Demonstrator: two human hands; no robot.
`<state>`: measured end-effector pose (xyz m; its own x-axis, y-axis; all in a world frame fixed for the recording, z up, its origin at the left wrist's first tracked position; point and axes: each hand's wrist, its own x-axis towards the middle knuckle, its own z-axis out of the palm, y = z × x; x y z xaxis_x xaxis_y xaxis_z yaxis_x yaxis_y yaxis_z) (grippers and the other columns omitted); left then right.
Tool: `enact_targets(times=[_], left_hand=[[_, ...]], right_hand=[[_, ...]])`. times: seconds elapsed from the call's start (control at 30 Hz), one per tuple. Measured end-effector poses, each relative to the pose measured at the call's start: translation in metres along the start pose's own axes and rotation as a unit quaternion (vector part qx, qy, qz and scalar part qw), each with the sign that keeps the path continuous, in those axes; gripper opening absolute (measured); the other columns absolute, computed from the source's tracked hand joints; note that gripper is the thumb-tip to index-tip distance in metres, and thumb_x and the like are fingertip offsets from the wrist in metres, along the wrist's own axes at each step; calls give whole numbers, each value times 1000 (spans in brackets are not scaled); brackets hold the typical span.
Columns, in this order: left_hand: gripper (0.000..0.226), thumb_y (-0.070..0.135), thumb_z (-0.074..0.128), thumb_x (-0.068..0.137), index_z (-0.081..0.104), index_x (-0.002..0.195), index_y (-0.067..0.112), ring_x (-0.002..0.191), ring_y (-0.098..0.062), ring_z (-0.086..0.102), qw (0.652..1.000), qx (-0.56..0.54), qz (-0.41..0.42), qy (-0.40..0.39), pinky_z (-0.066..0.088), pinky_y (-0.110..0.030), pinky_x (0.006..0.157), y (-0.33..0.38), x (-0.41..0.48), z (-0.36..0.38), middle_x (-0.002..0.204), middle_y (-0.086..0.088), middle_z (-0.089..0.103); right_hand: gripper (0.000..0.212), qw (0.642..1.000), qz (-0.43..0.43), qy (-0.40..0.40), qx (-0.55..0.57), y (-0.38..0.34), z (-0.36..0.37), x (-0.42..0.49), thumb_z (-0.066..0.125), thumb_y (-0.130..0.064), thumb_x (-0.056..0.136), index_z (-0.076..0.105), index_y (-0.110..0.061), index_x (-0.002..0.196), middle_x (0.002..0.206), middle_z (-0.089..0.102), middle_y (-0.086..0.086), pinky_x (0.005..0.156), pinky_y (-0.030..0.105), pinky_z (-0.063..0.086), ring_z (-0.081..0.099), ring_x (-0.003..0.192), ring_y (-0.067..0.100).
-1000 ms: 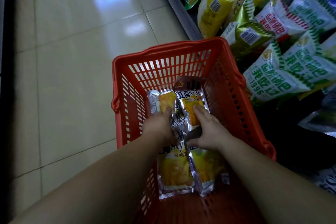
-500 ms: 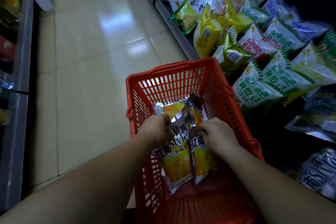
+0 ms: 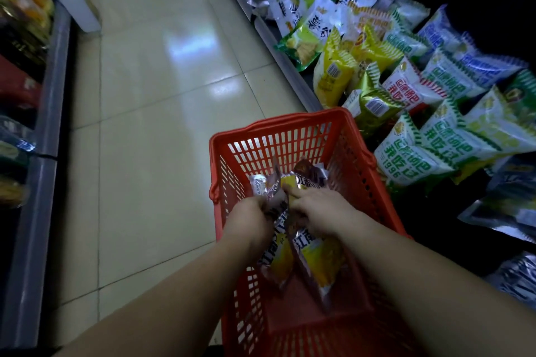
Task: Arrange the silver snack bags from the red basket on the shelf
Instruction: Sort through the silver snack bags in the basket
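Note:
A red plastic basket [image 3: 278, 124] stands on the tiled floor beside the right shelf. Inside it, several silver snack bags [image 3: 322, 264] with yellow print are bunched together and lifted on edge. My left hand [image 3: 249, 217] grips the bunch from the left, fingers curled round the bags' upper part. My right hand [image 3: 319, 211] holds the same bunch from the right, fingers curled over the top bag. Both hands are inside the basket. The bags' middle is hidden by my hands.
The low right shelf [image 3: 290, 66] is crowded with green, yellow, white and blue snack bags [image 3: 412, 153]. More silver bags [image 3: 504, 211] lie on its dark near part. Another shelf [image 3: 43, 124] runs along the left. Tiled floor [image 3: 159, 95] lies between.
Both hands have gathered the flat-lying silver bags into an upright bunch and raised it a little. The view has tilted up, showing more aisle and shelf.

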<state>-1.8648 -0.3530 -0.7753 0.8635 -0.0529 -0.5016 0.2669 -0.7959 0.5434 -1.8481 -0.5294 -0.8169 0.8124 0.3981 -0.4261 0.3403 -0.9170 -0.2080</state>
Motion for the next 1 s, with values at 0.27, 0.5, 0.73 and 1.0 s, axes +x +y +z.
enact_targets(times=[0.27,0.5,0.73,1.0], left_hand=[[24,12,56,99,69,114,26,106,-25,63,1000,-13,-8,22,56,-46,97,2,15,8,108,3,67],[16,17,65,95,64,86,30,90,-15,63,999,-30,38,19,60,-40,82,19,-3,-23,96,7,67],[47,11,69,88,56,120,44,89,-9,67,982,29,184,41,53,-23,68,53,-58,-69,111,9,72],[67,13,61,90,45,146,46,86,-9,70,930,39,361,64,57,-23,73,121,-149,-103,120,10,69]], right_hand=[[28,998,61,-22,19,28,25,1,63,-27,96,57,-31,123,120,63,-3,83,37,51,57,112,23],[17,994,57,72,57,10,-19,-43,69,-18,91,59,-30,100,101,58,-12,73,31,43,58,102,15],[27,980,68,145,119,-18,-88,-120,64,-15,93,39,-26,94,93,55,-2,71,46,49,52,86,22],[27,938,123,262,188,-38,-150,-251,64,-18,97,40,-31,97,78,60,-5,60,35,47,57,70,10]])
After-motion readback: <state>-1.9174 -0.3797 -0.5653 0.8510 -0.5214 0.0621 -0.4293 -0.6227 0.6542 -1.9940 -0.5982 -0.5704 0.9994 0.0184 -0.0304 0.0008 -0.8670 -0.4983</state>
